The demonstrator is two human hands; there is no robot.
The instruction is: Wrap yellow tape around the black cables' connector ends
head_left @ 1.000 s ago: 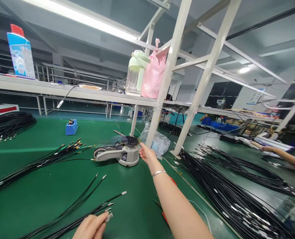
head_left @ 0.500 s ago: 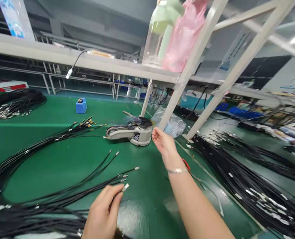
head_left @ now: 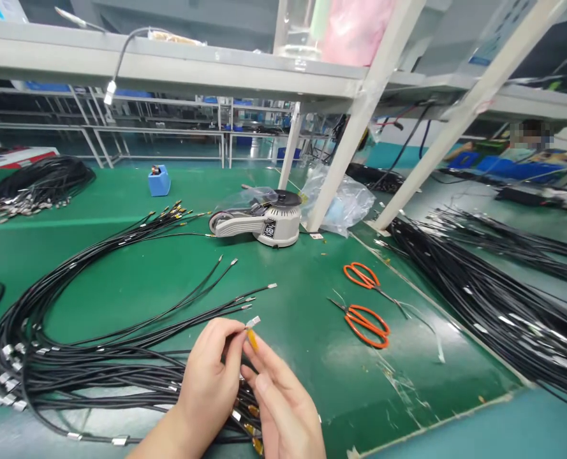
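Observation:
My left hand (head_left: 211,370) pinches a black cable just behind its silvery flat connector (head_left: 253,322). Close against it, my right hand (head_left: 286,395) holds a small piece of amber tape (head_left: 252,340) at its fingertips, right by the connector. Whether the tape touches the cable, I cannot tell. Below and partly behind the hands lie cable ends wrapped in amber tape (head_left: 253,428). A large bundle of black cables (head_left: 120,376) spreads to the left, with several loose ends pointing toward the middle of the table. Farther back stands a grey tape dispenser (head_left: 278,224) with a black round top.
Two orange-handled scissors (head_left: 367,325) lie right of my hands. More black cables (head_left: 479,299) run along the right side, beyond a slanted white post (head_left: 345,140). A clear plastic bag (head_left: 343,204) sits behind the dispenser. A blue block (head_left: 159,182) stands at the back left.
My right hand has come back from beside the tape dispenser to my left hand, now with amber tape showing at its fingertips. The view has tilted down, and the scissors show fully.

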